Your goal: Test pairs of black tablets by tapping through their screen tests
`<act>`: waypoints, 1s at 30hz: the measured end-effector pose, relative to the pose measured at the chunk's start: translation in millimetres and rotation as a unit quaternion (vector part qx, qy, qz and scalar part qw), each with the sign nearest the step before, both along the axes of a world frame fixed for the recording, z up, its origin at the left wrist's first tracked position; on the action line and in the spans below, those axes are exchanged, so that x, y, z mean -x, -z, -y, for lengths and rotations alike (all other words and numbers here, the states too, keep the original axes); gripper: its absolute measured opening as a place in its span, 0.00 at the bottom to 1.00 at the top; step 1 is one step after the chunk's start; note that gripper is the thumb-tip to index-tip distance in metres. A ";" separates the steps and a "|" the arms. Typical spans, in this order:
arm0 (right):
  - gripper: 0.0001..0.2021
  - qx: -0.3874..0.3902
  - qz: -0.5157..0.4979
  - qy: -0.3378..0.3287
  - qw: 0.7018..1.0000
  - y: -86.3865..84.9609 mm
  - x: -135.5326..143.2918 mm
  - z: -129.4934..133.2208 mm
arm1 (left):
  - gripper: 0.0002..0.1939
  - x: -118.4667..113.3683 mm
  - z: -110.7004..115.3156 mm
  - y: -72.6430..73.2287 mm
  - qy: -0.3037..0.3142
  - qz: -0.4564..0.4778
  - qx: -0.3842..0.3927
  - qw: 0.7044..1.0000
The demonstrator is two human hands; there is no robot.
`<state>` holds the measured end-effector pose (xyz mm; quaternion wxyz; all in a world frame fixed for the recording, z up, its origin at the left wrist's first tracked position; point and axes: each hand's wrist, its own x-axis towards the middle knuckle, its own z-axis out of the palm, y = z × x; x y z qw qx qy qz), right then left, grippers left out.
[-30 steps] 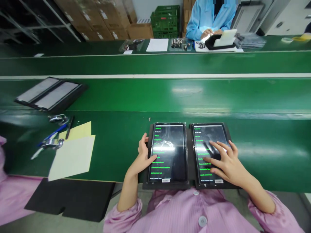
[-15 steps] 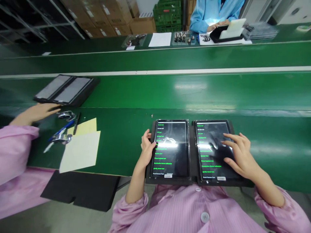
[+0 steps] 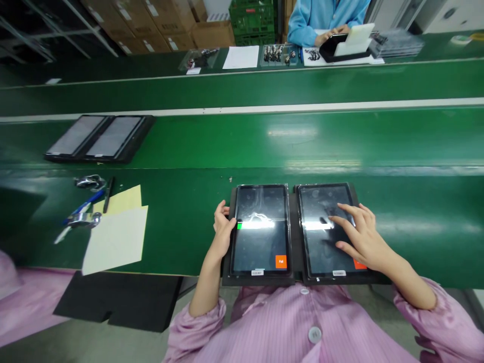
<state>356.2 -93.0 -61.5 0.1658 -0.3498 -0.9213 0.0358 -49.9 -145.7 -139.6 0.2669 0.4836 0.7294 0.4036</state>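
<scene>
Tablets lay side by side in a black tray (image 3: 295, 280) at the near edge of the green bench (image 3: 189, 222), just in front of the person. The left tablet (image 3: 260, 229) showed a dark screen with a short green bar at its left side and an orange button (image 3: 281, 261) in its lower right corner. The right tablet (image 3: 327, 229) was also dark, and an orange patch showed at its lower right, mostly hidden under the hand. The left hand (image 3: 223, 232) rested at the left edge of the tray, with the forearm coming up from the pink sleeve (image 3: 196, 327); its fingers were curled together over the rim and the thumb lay on the edge of the left tablet. The right hand (image 3: 359, 234) was over the right tablet with the wrist bent and the palm down; its fingers were spread apart and held nothing, and the forefinger pointed to the middle of the screen, though I could not tell if the tip really touched the glass. To the left on the bench lay sheets of paper (image 3: 115, 239), pens (image 3: 81, 206) beside them, and farther back another tray with two tablets (image 3: 99, 137). Across the belt, a person in a blue coat (image 3: 325, 15) worked at a device.
</scene>
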 end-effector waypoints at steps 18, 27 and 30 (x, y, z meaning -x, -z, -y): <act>0.32 0.012 -0.128 0.128 0.983 3.7 8.0 -89.0 | 0.24 -80.9 -99.8 -108.5 0.421 -0.290 -0.033 0.858; 0.28 -0.033 -0.094 0.108 0.989 18.8 -9.1 -76.3 | 0.42 -105.7 -55.9 -107.3 0.488 -0.361 -0.020 0.794; 0.25 -0.059 -0.099 0.062 0.991 15.2 -17.5 -78.5 | 0.41 -108.1 -50.1 -119.1 0.478 -0.381 -0.025 0.791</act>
